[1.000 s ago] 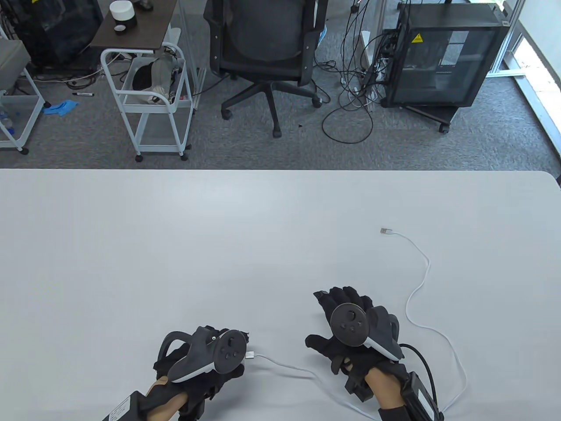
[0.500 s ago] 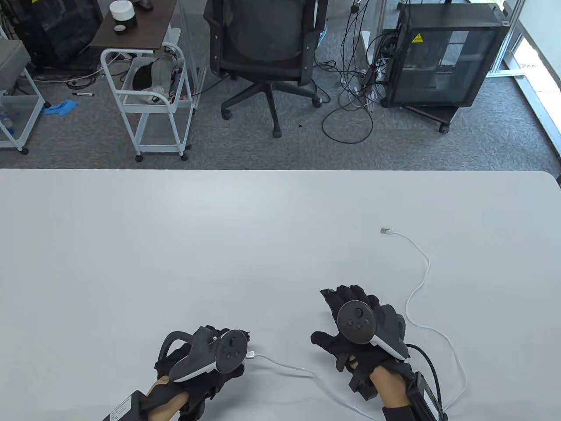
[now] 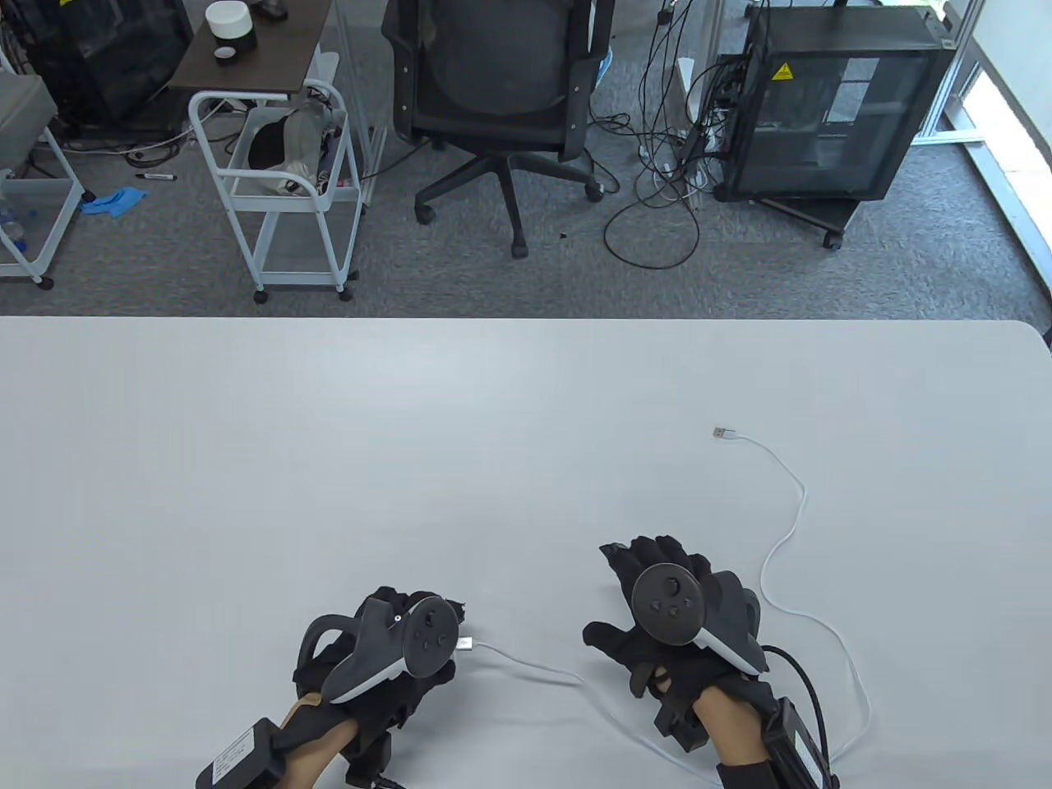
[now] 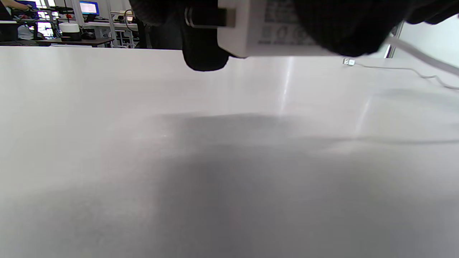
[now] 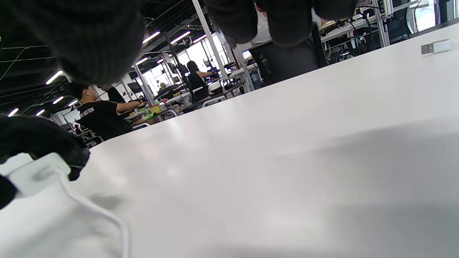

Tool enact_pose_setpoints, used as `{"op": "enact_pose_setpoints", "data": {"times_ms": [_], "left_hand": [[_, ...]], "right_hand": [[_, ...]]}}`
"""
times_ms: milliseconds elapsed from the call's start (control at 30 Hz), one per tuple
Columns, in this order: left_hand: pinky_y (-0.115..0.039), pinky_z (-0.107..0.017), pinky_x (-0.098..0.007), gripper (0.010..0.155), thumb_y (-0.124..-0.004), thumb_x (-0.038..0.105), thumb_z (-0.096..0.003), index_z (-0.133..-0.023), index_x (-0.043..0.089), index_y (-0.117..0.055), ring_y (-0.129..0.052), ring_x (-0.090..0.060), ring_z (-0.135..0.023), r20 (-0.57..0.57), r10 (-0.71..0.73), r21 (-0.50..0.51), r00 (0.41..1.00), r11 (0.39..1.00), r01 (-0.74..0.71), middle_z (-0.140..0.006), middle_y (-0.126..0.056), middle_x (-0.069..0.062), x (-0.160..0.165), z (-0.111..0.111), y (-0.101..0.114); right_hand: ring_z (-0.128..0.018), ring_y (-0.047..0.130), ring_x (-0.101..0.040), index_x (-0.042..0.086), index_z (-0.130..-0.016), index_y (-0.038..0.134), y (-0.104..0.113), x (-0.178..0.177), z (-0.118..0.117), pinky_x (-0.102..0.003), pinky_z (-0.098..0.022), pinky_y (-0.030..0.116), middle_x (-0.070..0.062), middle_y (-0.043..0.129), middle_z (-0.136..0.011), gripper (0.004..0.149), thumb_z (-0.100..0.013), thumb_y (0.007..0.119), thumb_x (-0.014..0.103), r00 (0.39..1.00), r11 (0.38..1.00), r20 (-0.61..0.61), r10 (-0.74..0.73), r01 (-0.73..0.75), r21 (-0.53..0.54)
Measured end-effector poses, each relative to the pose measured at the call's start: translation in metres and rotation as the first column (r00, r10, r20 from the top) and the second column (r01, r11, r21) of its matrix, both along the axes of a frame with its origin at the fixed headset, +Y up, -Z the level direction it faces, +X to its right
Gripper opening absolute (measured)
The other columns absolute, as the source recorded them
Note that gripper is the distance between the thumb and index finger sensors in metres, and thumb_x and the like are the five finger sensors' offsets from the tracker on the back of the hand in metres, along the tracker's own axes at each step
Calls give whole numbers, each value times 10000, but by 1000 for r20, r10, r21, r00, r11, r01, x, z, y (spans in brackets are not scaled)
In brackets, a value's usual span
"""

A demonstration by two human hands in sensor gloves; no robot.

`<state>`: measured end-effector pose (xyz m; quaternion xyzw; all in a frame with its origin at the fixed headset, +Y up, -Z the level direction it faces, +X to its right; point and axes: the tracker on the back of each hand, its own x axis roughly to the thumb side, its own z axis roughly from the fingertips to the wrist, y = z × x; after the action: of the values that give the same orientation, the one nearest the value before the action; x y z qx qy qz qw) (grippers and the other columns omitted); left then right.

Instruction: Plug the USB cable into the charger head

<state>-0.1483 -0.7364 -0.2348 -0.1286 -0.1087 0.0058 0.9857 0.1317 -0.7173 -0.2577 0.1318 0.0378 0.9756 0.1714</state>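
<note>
My left hand [image 3: 427,615] grips the white charger head [image 4: 272,32], its prongs pointing left in the left wrist view. The white USB cable [image 3: 789,604] leaves that hand at a silver plug [image 3: 466,643]; the hand hides where plug and charger meet. The plug end also shows in the right wrist view [image 5: 36,172]. The cable runs right under my right arm, loops, and ends in a free plug [image 3: 723,433] lying on the table [image 3: 329,452]. My right hand [image 3: 637,592] is open and empty, palm down, just right of the cable, its fingers [image 5: 283,21] spread.
The free plug also shows in the left wrist view [image 4: 348,62] and the right wrist view [image 5: 435,47]. Beyond the table's far edge stand an office chair [image 3: 501,90], a white cart [image 3: 279,181] and a black cabinet [image 3: 830,99].
My left hand has shifted slightly forward and turned with the charger. My right hand moved a little to the right, away from the left hand, then stayed still.
</note>
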Motion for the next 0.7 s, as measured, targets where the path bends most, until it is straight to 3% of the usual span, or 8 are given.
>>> {"op": "enact_pose_setpoints", "data": {"times_ms": [233, 700], "left_hand": [[-493, -920, -385, 741, -789, 511, -214, -914, 457, -551, -750, -74, -970, -83, -207, -86, 975, 976, 200, -980, -682, 204, -1, -19, -36], [-494, -895, -404, 746, -784, 519, -224, -925, 433, -544, -718, -115, -981, -50, -205, -84, 977, 976, 201, -981, -677, 182, 4, -15, -36]], "right_hand": [[-992, 439, -555, 127, -1035, 451, -4, -4, 1, -698, -668, 351, -276, 515, -1117, 960, -278, 735, 645, 1000, 999, -13, 21, -22, -45], [-993, 438, -556, 129, -1036, 439, -6, -4, 0, -700, -667, 350, -276, 514, -1117, 965, -277, 732, 648, 1000, 999, -13, 21, -22, -49]]}}
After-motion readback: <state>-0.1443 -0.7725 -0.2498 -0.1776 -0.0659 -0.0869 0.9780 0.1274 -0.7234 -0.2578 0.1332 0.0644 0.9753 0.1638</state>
